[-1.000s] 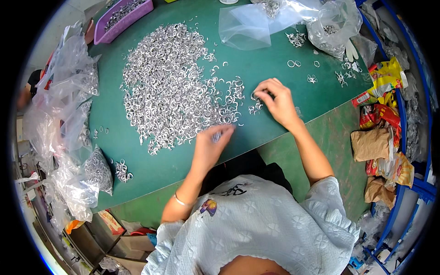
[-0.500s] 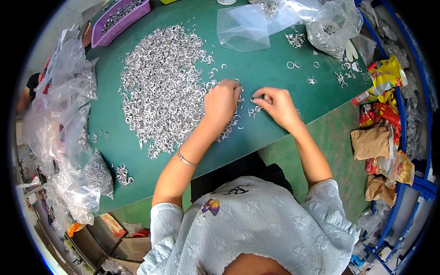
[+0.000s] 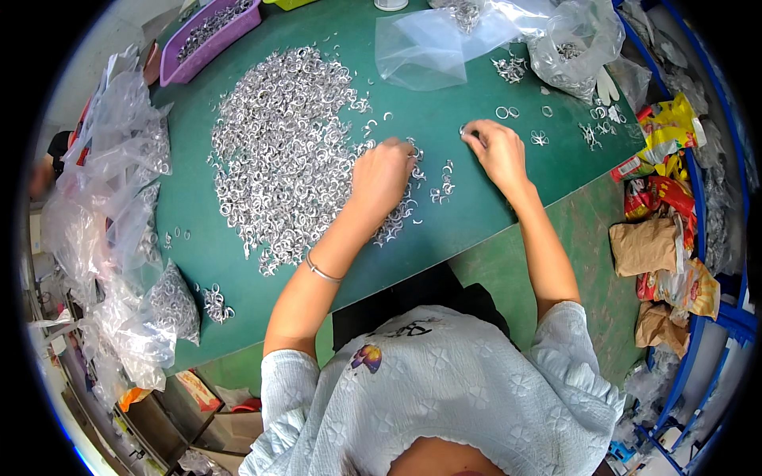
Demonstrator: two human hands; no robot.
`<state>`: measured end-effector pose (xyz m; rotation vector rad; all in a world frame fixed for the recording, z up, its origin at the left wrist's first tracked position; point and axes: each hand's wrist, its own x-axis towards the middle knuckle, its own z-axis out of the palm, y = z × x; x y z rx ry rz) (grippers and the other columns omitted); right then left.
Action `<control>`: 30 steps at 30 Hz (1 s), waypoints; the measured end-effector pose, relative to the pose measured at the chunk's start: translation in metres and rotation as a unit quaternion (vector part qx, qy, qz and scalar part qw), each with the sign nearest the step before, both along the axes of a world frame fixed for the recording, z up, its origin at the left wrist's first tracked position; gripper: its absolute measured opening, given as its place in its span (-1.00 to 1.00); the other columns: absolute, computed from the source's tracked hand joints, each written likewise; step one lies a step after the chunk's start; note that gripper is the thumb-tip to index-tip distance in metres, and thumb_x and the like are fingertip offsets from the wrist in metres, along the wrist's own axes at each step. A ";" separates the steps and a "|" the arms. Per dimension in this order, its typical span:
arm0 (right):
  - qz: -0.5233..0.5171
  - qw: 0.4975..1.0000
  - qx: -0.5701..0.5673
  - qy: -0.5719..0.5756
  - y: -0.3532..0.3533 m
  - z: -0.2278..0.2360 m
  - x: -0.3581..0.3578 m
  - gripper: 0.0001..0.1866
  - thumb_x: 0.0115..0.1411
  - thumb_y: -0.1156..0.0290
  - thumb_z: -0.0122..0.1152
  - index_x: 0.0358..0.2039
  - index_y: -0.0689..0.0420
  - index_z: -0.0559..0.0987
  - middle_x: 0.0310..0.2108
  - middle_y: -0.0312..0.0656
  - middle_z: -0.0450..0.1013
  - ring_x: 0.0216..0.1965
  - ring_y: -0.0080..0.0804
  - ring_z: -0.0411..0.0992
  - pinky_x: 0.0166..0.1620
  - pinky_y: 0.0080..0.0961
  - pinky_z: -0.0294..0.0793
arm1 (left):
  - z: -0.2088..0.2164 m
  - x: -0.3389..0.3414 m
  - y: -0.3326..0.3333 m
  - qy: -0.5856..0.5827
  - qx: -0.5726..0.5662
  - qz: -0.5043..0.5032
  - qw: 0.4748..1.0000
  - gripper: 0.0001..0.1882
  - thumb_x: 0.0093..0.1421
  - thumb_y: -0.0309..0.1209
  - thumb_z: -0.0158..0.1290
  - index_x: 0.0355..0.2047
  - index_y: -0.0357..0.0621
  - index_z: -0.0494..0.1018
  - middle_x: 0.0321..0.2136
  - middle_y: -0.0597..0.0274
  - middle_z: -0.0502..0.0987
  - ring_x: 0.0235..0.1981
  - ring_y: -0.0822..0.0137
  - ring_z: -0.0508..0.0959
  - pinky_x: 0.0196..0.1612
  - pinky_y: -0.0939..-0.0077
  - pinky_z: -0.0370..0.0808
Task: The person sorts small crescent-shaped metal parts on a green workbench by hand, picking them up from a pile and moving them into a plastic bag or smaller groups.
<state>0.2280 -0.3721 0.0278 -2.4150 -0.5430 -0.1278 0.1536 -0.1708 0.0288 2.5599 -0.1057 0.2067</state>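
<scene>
Both hands reach forward, the left hand (image 3: 382, 176) palm-down with fingers curled, the right hand (image 3: 496, 147) pinching.

1. Two hands: left hand (image 3: 382, 176), right hand (image 3: 498, 149).
2. One large heap of small silver rings (image 3: 278, 151), far too many to count.
3. One purple tray (image 3: 208, 33), rings inside.
4. One green table (image 3: 444, 214).
5. Two loose rings (image 3: 507, 113) side by side beyond the right hand.
6. One thin bracelet (image 3: 321, 270).
</scene>
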 end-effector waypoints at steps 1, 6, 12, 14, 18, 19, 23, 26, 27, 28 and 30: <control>0.013 1.000 -0.022 -0.005 -0.002 -0.002 0.002 -0.86 0.03 0.40 0.29 -0.37 0.10 0.59 -0.57 -0.18 0.43 -0.59 -0.24 0.36 -0.48 -0.33 0.34 | -0.001 0.001 0.001 0.003 -0.001 -0.004 1.000 -0.89 0.07 -0.42 0.12 -0.45 -0.21 0.52 -0.41 0.04 0.52 -0.45 -0.03 0.55 -0.38 0.16 0.49; -0.024 0.971 0.211 0.109 -0.016 -0.001 0.007 -0.88 0.15 0.43 0.21 -0.33 0.19 0.60 -0.68 -0.41 0.23 -0.68 -0.69 0.14 -0.60 -0.65 0.16 | 0.000 0.000 0.006 -0.008 -0.011 0.011 1.000 -0.89 0.04 -0.43 0.16 -0.44 -0.20 0.54 -0.45 0.09 0.53 -0.44 -0.01 0.54 -0.38 0.20 0.47; -0.036 0.950 0.241 0.193 -0.018 -0.009 0.003 -0.83 0.16 0.41 0.19 -0.24 0.17 0.58 -0.66 -0.33 0.29 -0.64 -0.60 0.23 -0.54 -0.56 0.25 | -0.007 0.002 0.005 -0.021 0.019 0.009 1.000 -0.88 0.06 -0.44 0.13 -0.43 -0.25 0.53 -0.47 0.02 0.55 -0.48 -0.02 0.54 -0.39 0.23 0.47; -0.038 0.993 0.076 0.083 -0.005 -0.001 -0.002 -0.81 0.10 0.42 0.23 -0.25 0.14 0.57 -0.61 -0.16 0.36 -0.61 -0.38 0.31 -0.47 -0.45 0.35 | -0.010 0.003 0.008 -0.034 -0.048 0.030 0.998 -0.88 0.10 -0.46 0.09 -0.44 -0.28 0.52 -0.50 0.02 0.56 -0.52 0.07 0.55 -0.40 0.29 0.48; -0.008 0.999 0.023 -0.034 0.004 -0.012 -0.003 -0.87 0.05 0.45 0.27 -0.39 0.19 0.56 -0.63 -0.18 0.32 -0.64 -0.39 0.25 -0.49 -0.46 0.30 | 0.009 0.001 0.018 0.157 -0.544 0.080 0.821 -0.86 0.23 -0.42 -0.09 -0.40 -0.22 0.40 -0.59 0.25 0.41 -0.67 0.50 0.35 -0.70 0.69 0.25; -0.009 0.998 0.054 0.018 0.005 -0.008 -0.006 -0.87 0.04 0.46 0.27 -0.39 0.20 0.56 -0.62 -0.22 0.32 -0.65 -0.44 0.23 -0.50 -0.50 0.28 | 0.022 -0.006 0.022 0.243 -0.713 0.094 0.650 -0.88 0.24 -0.40 -0.12 -0.37 -0.18 0.35 -0.59 0.29 0.35 -0.69 0.55 0.27 -0.77 0.78 0.13; 0.054 0.911 0.308 0.269 0.021 0.021 -0.044 -0.86 0.03 0.53 0.29 -0.35 0.21 0.58 -0.67 -0.39 0.19 -0.57 -0.68 0.16 -0.47 -0.68 0.15 | 0.011 -0.042 0.024 0.304 -0.840 0.022 0.448 -0.81 0.22 -0.29 -0.17 -0.33 -0.14 0.33 -0.55 0.09 0.41 -0.72 0.48 0.25 -0.82 0.78 0.06; 0.215 0.917 0.278 0.187 0.035 0.047 -0.077 -0.88 0.00 0.58 0.29 -0.39 0.19 0.59 -0.65 -0.39 0.16 -0.59 -0.66 0.13 -0.48 -0.68 0.14 | 0.010 -0.064 0.014 0.348 -0.831 -0.003 0.434 -0.64 0.28 -0.12 -0.24 -0.35 -0.17 0.36 -0.54 0.02 0.45 -0.73 0.43 0.30 -0.85 0.78 0.04; 0.226 0.929 0.240 0.169 0.039 0.045 -0.085 -0.88 0.01 0.58 0.27 -0.38 0.20 0.60 -0.62 -0.35 0.24 -0.58 -0.61 0.23 -0.50 -0.61 0.21 | 0.015 -0.068 0.007 0.371 -0.817 0.040 0.441 -0.59 0.30 -0.07 -0.24 -0.36 -0.18 0.37 -0.55 0.05 0.45 -0.72 0.42 0.33 -0.86 0.78 0.03; 0.239 0.938 0.208 0.142 0.041 0.044 -0.091 -0.88 0.02 0.57 0.25 -0.37 0.18 0.60 -0.57 -0.30 0.32 -0.56 -0.50 0.32 -0.49 -0.53 0.28 | 0.012 -0.072 0.004 0.390 -0.807 0.076 0.437 -0.52 0.31 0.01 -0.22 -0.37 -0.20 0.39 -0.56 0.11 0.46 -0.70 0.40 0.37 -0.88 0.80 0.03; 0.277 0.940 0.164 0.114 0.042 0.043 -0.094 -0.88 0.03 0.54 0.23 -0.36 0.15 0.60 -0.51 -0.23 0.40 -0.51 -0.36 0.42 -0.46 -0.43 0.37 | 0.011 -0.080 -0.001 0.388 -0.795 0.119 0.450 -0.57 0.30 -0.04 -0.14 -0.39 -0.21 0.39 -0.55 0.15 0.47 -0.69 0.42 0.40 -0.88 0.80 0.05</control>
